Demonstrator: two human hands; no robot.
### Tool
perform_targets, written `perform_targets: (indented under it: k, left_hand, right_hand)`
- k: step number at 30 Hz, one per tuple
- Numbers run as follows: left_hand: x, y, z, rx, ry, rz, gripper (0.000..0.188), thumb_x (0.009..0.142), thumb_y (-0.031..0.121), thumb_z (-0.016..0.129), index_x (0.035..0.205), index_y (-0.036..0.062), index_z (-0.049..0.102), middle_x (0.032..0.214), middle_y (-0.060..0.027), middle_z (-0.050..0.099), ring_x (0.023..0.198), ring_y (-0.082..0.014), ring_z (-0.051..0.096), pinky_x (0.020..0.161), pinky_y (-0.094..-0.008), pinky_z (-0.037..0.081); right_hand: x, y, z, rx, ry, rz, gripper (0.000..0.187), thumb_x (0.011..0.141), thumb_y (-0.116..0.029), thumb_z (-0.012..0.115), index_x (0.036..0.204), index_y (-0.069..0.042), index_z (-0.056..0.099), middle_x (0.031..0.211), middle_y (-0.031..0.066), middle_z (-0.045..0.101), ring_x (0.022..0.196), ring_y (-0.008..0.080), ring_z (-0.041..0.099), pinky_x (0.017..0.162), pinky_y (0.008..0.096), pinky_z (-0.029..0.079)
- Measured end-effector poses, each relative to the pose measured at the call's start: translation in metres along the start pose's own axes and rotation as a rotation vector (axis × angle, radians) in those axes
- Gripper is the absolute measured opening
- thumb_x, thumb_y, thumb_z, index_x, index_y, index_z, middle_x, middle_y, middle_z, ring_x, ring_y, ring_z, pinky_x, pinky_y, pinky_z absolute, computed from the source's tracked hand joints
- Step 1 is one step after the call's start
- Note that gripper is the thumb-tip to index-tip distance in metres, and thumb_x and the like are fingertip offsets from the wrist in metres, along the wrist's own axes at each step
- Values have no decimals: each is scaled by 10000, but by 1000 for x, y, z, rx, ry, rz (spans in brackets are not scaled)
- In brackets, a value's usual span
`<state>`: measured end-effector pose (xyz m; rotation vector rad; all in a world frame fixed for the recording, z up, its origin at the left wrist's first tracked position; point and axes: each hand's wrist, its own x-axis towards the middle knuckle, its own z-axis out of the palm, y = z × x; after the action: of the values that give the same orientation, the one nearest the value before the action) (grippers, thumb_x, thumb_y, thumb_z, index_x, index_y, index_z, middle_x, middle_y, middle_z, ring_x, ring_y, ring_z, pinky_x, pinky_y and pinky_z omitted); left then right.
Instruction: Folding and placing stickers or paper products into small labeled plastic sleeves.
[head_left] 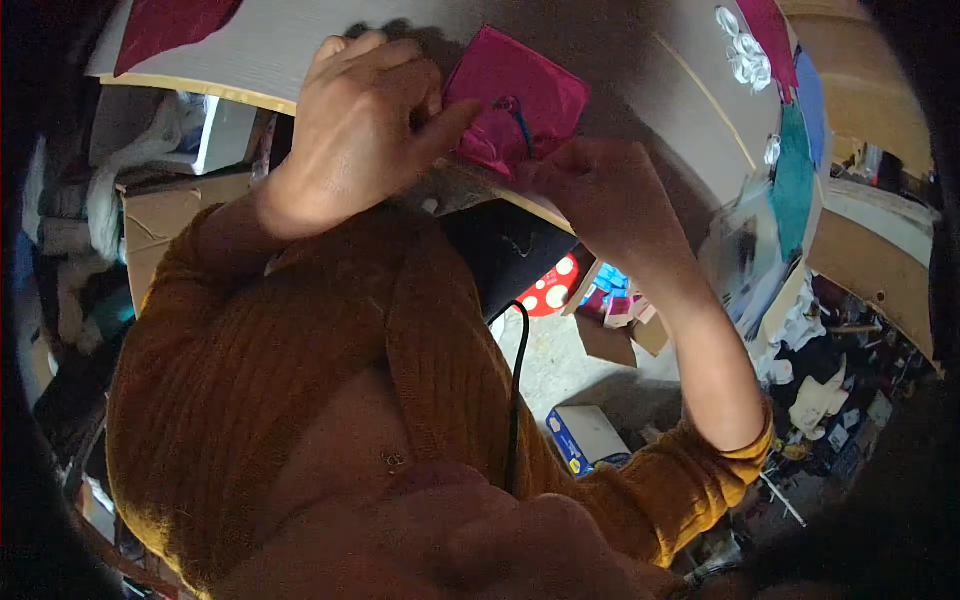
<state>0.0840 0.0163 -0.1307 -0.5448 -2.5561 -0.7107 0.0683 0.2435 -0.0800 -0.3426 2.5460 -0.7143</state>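
Observation:
A small bright pink pouch (pixel 530 75) of thin, sheer-looking cloth lies on the grey tabletop near its front edge. On its gathered near part rests a small dark teal cord or strand (pixel 522 125), too small to name surely. My left hand (pixel 365 130) is at the pouch's left side, fingers bent and thumb apart, the thumb reaching over the pouch's edge. Between that thumb and the fingers I see a gap with nothing in it. My right hand (pixel 615 195) pinches the pouch's near right corner; its fingertips are partly hidden in shadow.
Dark pink cloth (pixel 175 35) lies at the table's far left. White coiled bundles (pixel 748 60) and teal cloth (pixel 793 175) sit along the right side. Below are an open carton (pixel 605 340) with small packets, a blue-and-white box (pixel 588 438) and a black cable (pixel 519 380).

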Motion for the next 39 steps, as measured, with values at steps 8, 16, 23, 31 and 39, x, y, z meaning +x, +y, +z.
perform_targets:
  k: [8,16,23,31,39]
  left_hand:
    - [-9,-1,8,56,164,256,276,791,274,736,1005,114,669,1095,-51,621,1048,-233,585,902,-352,413]
    - [-26,2,39,-59,-339,495,669,824,333,655,1401,34,496,1500,-147,447,1388,-261,434,1157,-428,333]
    - [-25,-6,34,45,-186,604,531,858,276,601,1330,35,560,1434,-155,522,1331,-272,505,1139,-439,356]
    - [-22,-2,34,70,-91,614,435,862,225,572,1256,46,611,1374,-134,584,1278,-261,562,1112,-413,386]
    - [-21,-1,38,115,11,633,360,853,212,610,1192,99,656,1298,-84,641,1219,-224,608,1108,-399,391]
  right_hand:
    - [7,9,0,-191,-156,-122,273,896,-270,704,901,1,738,652,118,658,660,51,541,629,314,485]
    - [-3,-4,-9,187,-147,118,209,905,-207,707,914,-2,743,706,9,666,702,36,544,637,266,461]
    - [-29,21,16,438,96,231,145,885,-156,732,919,-15,722,789,13,673,716,45,544,642,235,447]
    - [-34,32,25,-378,548,-707,199,843,-177,739,945,-11,695,913,79,686,760,219,656,755,376,530]
    - [-40,44,64,-517,680,-694,325,806,-237,758,1072,-55,719,1134,105,693,1120,302,647,1122,487,367]
